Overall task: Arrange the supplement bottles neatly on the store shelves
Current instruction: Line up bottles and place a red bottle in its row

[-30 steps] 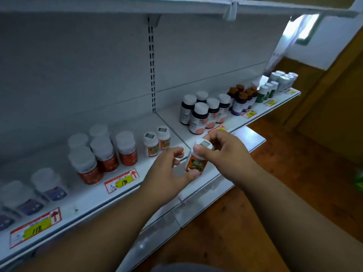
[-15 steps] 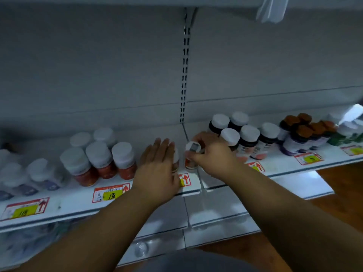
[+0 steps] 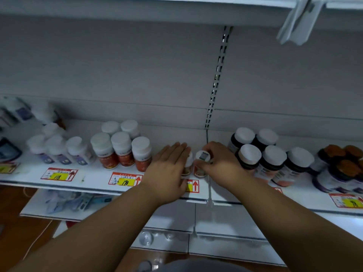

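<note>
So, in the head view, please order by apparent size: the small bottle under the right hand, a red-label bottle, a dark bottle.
Largest to smallest:
1. dark bottle and red-label bottle: they look alike, so I do not rank them.
2. small bottle, gripped by the right hand, clearly smallest.

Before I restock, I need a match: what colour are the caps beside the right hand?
White, head view.

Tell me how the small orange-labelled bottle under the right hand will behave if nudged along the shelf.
The small bottle looks rigid, so likely slides. It is narrow and tall, so may tip. The right hand holds its cap, probably steadying it.
</note>
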{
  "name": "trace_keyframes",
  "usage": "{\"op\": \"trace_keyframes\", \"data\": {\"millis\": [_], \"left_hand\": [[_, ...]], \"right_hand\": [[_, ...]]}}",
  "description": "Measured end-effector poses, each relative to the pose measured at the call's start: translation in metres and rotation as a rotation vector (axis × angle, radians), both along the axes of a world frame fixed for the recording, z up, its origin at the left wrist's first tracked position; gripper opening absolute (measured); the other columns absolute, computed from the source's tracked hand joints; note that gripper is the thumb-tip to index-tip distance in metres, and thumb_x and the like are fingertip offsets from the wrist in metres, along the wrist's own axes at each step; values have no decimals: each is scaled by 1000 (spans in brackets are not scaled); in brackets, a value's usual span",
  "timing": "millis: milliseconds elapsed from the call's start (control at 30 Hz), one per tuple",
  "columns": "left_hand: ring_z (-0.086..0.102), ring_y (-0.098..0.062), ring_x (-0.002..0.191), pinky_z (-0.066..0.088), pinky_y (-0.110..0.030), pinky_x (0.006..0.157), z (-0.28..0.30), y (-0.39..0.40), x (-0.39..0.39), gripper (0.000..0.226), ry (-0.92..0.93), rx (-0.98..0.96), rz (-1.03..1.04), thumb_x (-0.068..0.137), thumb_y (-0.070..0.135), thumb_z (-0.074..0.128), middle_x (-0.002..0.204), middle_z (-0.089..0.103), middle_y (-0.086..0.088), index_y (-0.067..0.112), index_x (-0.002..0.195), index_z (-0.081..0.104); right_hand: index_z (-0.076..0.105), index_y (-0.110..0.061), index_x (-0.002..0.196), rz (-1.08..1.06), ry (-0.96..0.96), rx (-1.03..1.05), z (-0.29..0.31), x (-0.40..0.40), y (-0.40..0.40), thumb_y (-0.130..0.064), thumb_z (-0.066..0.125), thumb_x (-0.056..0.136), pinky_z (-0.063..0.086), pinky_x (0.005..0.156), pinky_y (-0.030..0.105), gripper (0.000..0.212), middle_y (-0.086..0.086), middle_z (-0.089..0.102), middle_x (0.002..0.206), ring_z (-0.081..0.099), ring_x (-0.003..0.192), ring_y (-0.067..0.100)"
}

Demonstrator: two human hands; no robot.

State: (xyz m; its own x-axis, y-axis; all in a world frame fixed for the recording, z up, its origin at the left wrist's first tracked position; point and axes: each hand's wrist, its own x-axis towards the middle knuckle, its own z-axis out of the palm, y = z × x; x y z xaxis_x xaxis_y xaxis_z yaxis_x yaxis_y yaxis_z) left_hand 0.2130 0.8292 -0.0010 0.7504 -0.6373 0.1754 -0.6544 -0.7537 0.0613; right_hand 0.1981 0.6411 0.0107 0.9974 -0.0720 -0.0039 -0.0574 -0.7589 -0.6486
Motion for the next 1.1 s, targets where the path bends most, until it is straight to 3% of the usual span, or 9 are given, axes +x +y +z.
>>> {"op": "trace_keyframes", "data": {"millis": [133, 333, 533, 633, 767, 933, 1100], "left_hand": [[32, -27, 140, 29, -42, 114, 9, 2, -3, 79, 37, -85, -1, 71, 33, 52, 150, 38, -12, 8, 144, 37], [48, -24, 118, 38, -36, 100, 22, 28, -34, 54, -31, -397, 168, 76, 26, 56, 128, 54, -7, 9, 127, 52], [51, -14, 103, 37, -27, 89, 36, 106, -54, 40, -58, -537, 304, 76, 24, 62, 109, 56, 9, 23, 115, 54], [48, -9, 103, 33, -21, 86, 41, 166, -65, 39, -68, -587, 422, 80, 24, 63, 107, 54, 15, 26, 118, 54], [48, -7, 109, 42, -27, 91, 39, 265, -84, 44, -20, -612, 556, 84, 29, 59, 116, 56, 12, 29, 127, 51], [46, -4, 102, 41, -26, 83, 49, 382, -97, 36, -26, -604, 656, 85, 31, 57, 105, 52, 17, 33, 120, 50], [49, -6, 115, 47, -35, 97, 49, 450, -74, 45, 38, -635, 673, 86, 34, 55, 122, 55, 15, 32, 131, 48]], "right_hand": [[56, -15, 119, -37, -175, -35, 3, -6, 9, -41, 71, 82, 36, 81, 19, 48, 0, 52, 111, 51, 102, 13], [60, -13, 110, 81, -447, -2, 43, -4, 52, -29, 69, 84, 38, 86, 23, 32, 2, 55, 110, 54, 106, 20], [58, -17, 114, 241, -471, 100, 84, -14, 147, -28, 68, 85, 39, 90, 20, 33, -6, 50, 112, 50, 106, 9], [59, -17, 111, 318, -500, 113, 93, -18, 212, -26, 68, 83, 40, 89, 22, 30, -10, 48, 107, 52, 104, 10], [56, -21, 112, 419, -454, 167, 94, -24, 314, -28, 67, 85, 39, 79, 15, 29, -10, 48, 109, 51, 98, 3], [56, -26, 110, 511, -427, 200, 89, -33, 434, -31, 66, 87, 38, 80, 10, 25, -15, 47, 104, 47, 94, -1], [58, -27, 108, 501, -390, 151, 90, -8, 490, -32, 66, 88, 34, 77, 5, 22, -14, 47, 104, 46, 93, -2]]}}
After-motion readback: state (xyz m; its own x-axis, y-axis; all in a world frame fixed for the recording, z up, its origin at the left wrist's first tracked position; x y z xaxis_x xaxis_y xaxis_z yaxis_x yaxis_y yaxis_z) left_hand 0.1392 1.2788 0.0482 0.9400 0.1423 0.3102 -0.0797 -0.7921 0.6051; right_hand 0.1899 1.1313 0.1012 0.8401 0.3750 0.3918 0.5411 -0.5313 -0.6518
